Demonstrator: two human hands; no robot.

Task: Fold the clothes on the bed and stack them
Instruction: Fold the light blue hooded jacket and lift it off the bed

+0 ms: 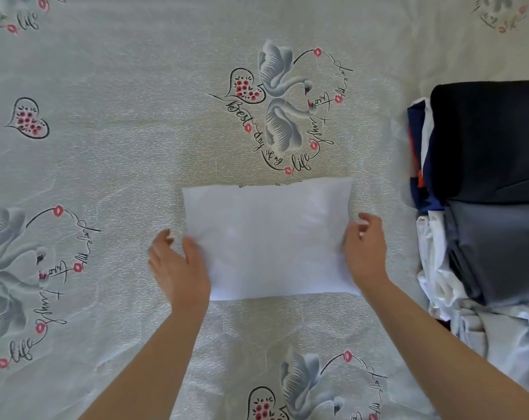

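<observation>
- Left hand (pixel 178 265): we note the thumb on the left edge of the folded white garment (pixel 269 237), fingers loosely curved beside it.
- Right hand (pixel 364 253): cupped at its right edge.
- Garment flat on bed (pixel 136 147).
- Stack of folded dark clothes (pixel 487 177) well right.

Folded cloth (pixel 267 239) plain white. Bed sheet (pixel 130 122) pale beige-grey, printed grey swans, red-dotted hearts, black script. Stack (pixel 487 189): navy top, grey below, white underneath.
</observation>
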